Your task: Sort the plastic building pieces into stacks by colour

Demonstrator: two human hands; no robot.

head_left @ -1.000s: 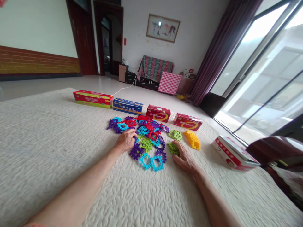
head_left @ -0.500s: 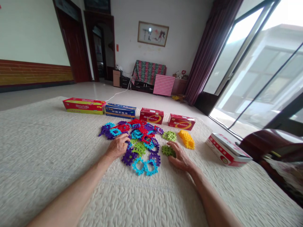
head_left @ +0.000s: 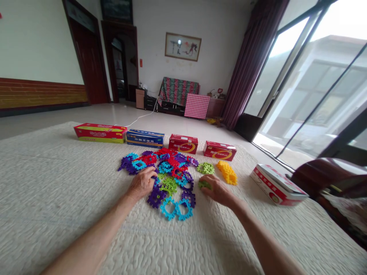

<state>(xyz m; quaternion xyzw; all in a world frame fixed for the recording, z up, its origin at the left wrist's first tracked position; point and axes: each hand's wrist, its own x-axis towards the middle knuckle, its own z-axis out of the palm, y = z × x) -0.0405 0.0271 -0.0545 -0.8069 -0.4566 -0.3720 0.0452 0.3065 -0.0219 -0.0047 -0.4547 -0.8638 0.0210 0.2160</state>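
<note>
Our right hand (head_left: 219, 192) lies palm down over a green interlocking block (head_left: 204, 185), its grip curled loosely onto the piece without a clear pinch, while our left hand (head_left: 142, 183) rests on the near left edge of the pile of colourful interlocking blocks (head_left: 168, 172), fingers bent onto the purple and blue pieces; whether that grip actually pinches a piece we cannot tell. The green block sits just right of the pile, on the cream quilted cover (head_left: 57, 191) that carries everything here, and only its far edge shows past our fingers. A second green block (head_left: 205, 168) lies just beyond it, and a yellow stack of blocks (head_left: 227, 172) stands just to the right of that one. At the pile's near edge, two light blue blocks (head_left: 176, 208) lie between our forearms, touching a purple block (head_left: 155, 198) beside our left hand. Along the cover's far edge stand four cartons in a row: a long red and yellow box (head_left: 100, 133), a blue box (head_left: 145, 138), and two red boxes (head_left: 183, 143) (head_left: 220, 150). A red and white box (head_left: 276, 185) lies tilted near the right edge, well apart from the blocks.
</note>
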